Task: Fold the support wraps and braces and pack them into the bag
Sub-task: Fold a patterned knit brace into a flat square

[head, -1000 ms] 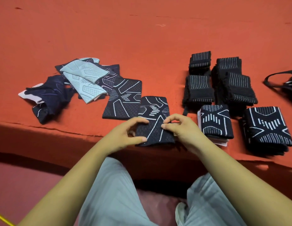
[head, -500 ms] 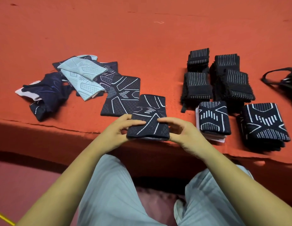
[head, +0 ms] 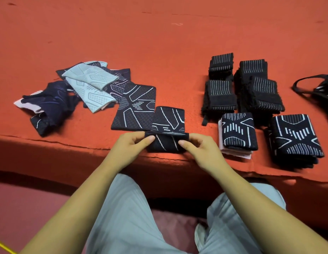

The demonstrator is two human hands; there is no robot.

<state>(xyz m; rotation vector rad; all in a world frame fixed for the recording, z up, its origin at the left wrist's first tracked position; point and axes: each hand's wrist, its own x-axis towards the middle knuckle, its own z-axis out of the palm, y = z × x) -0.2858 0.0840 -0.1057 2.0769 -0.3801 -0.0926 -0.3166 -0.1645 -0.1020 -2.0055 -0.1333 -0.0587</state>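
Note:
A black brace with white lines [head: 168, 125] lies at the near edge of the red surface, its near end folded up over itself. My left hand [head: 131, 145] pinches the fold's left side and my right hand [head: 198, 149] pinches its right side. Another flat black brace [head: 135, 107] lies just left of it. Further left sits a loose heap of light blue and navy braces [head: 86, 88]. Folded black wraps [head: 221, 94] and folded stacks [head: 236, 132] stand at the right. The black bag [head: 320, 88] shows only partly at the right edge.
The red surface [head: 159, 43] stretches far back, and its front edge [head: 67, 143] runs just below my hands. A larger folded stack [head: 295, 140] sits near the front right corner. My knees in pale trousers are below the edge.
Both hands have lifted the brace's near end and rolled it away from me, so the fold now lies further over the brace.

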